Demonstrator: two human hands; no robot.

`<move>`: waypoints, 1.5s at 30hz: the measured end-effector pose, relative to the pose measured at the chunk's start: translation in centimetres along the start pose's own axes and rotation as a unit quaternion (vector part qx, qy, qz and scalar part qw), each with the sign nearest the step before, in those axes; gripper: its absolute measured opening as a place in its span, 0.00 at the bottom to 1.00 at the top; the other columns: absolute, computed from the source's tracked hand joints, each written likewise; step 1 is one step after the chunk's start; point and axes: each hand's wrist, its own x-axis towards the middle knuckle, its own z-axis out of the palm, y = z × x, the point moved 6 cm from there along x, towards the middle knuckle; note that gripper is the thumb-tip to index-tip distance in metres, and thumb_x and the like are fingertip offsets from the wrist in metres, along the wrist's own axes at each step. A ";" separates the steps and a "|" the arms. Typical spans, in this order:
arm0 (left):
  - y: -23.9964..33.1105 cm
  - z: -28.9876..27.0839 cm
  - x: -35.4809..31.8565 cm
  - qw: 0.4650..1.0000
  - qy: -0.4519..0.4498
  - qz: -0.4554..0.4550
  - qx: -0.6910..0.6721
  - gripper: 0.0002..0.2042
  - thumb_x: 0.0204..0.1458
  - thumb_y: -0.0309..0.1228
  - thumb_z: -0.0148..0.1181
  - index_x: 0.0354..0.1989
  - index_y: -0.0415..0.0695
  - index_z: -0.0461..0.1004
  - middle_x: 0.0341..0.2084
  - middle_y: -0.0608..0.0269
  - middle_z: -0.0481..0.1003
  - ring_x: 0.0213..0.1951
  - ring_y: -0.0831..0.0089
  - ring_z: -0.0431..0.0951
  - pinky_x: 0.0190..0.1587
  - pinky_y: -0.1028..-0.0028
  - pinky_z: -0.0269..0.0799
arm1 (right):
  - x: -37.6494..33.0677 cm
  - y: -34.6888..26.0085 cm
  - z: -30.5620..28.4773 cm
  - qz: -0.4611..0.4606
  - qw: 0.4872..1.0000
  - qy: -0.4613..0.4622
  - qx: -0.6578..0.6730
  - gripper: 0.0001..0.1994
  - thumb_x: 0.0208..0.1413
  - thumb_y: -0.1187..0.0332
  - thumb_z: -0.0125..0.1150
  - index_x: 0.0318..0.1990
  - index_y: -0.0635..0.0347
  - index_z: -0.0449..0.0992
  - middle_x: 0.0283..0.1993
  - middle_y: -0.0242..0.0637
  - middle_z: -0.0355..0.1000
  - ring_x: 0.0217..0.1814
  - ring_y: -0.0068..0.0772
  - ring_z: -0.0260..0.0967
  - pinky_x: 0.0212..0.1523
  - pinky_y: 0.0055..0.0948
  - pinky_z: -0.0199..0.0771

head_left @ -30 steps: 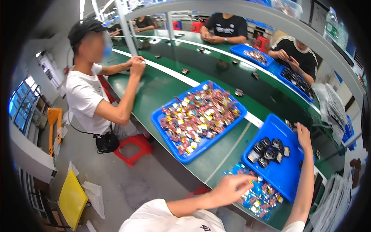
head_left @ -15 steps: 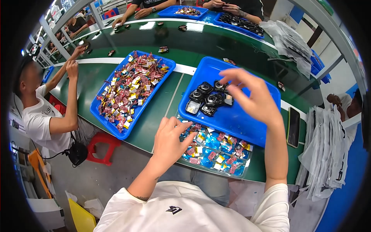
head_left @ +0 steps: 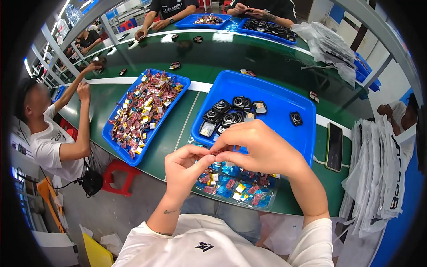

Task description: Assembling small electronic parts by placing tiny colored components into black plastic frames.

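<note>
My left hand (head_left: 186,171) and my right hand (head_left: 255,149) meet at the fingertips over the near edge of a blue tray (head_left: 284,141). Both are closed in a pinch on a small reddish part (head_left: 214,152), mostly hidden by the fingers. Several black watch cases (head_left: 221,106) lie in a cluster on the tray's left side, and one watch case (head_left: 296,118) sits apart at the right. Just below my hands is a clear plastic tray (head_left: 269,202) of small red boards with white and yellow pieces and blue film.
To the left stands a blue tray (head_left: 187,81) heaped with small red boards. A phone (head_left: 334,147) lies at the right, beside stacked white plastic bags (head_left: 371,173). Beyond runs a green conveyor belt (head_left: 231,51) with scattered parts. A co-worker (head_left: 49,133) sits at the left.
My right hand has come down and left from above the blue tray to meet my left hand, and both now pinch a small part. Parts on the belt have shifted left in view.
</note>
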 end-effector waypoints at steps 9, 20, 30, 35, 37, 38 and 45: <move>0.7 -0.7 -0.1 0.998 -0.045 -0.012 -0.047 0.04 0.50 0.20 0.60 0.34 0.34 0.76 0.31 0.57 0.77 0.35 0.77 0.76 0.38 0.79 0.70 | -0.1 -1.2 -0.9 -0.046 0.999 0.015 0.025 0.04 0.44 0.75 0.60 0.30 0.65 0.75 0.27 0.42 0.75 0.30 0.38 0.74 0.33 0.30 0.73; 3.9 0.4 -0.9 0.898 0.003 0.313 0.309 0.05 0.43 0.20 0.63 0.27 0.39 0.72 0.28 0.59 0.75 0.31 0.69 0.72 0.35 0.73 0.66 | -0.2 0.4 -0.5 0.091 0.986 0.037 0.137 0.04 0.47 0.76 0.60 0.31 0.66 0.76 0.25 0.39 0.75 0.29 0.26 0.75 0.32 0.23 0.75; 6.9 3.7 6.2 0.979 -0.129 0.145 0.067 0.06 0.46 0.20 0.65 0.28 0.36 0.73 0.28 0.60 0.77 0.32 0.79 0.75 0.35 0.79 0.69 | -1.6 -0.9 -6.0 0.082 0.975 0.154 0.141 0.08 0.50 0.76 0.61 0.39 0.67 0.77 0.33 0.34 0.75 0.33 0.17 0.71 0.33 0.19 0.72; 8.4 7.4 8.9 0.969 -0.227 0.089 0.050 0.10 0.47 0.19 0.61 0.38 0.35 0.69 0.27 0.61 0.76 0.32 0.80 0.76 0.36 0.82 0.70 | -3.0 -2.5 -9.1 -0.025 0.962 0.271 -0.013 0.09 0.47 0.81 0.60 0.38 0.63 0.79 0.34 0.37 0.74 0.32 0.25 0.73 0.32 0.22 0.72; 8.3 8.4 9.9 0.962 -0.259 0.079 0.044 0.11 0.48 0.21 0.62 0.40 0.34 0.72 0.25 0.64 0.76 0.29 0.84 0.72 0.33 0.84 0.67 | -3.2 -3.4 -9.6 -0.036 0.949 0.294 -0.109 0.10 0.44 0.83 0.62 0.37 0.63 0.80 0.31 0.38 0.75 0.32 0.25 0.73 0.33 0.20 0.73; 7.5 8.6 10.6 0.958 -0.272 0.061 0.063 0.09 0.48 0.23 0.63 0.37 0.34 0.73 0.25 0.65 0.76 0.28 0.84 0.72 0.32 0.84 0.67 | -3.2 -3.6 -9.7 -0.042 0.941 0.312 -0.121 0.09 0.44 0.82 0.63 0.35 0.64 0.80 0.30 0.37 0.76 0.30 0.25 0.74 0.32 0.20 0.73; 6.6 8.9 11.8 0.957 -0.281 0.040 0.059 0.06 0.49 0.26 0.63 0.32 0.34 0.77 0.25 0.66 0.76 0.28 0.85 0.72 0.30 0.84 0.67 | -3.1 -2.6 -10.1 -0.027 0.938 0.322 -0.128 0.06 0.45 0.79 0.63 0.32 0.62 0.80 0.30 0.36 0.75 0.29 0.26 0.73 0.30 0.23 0.72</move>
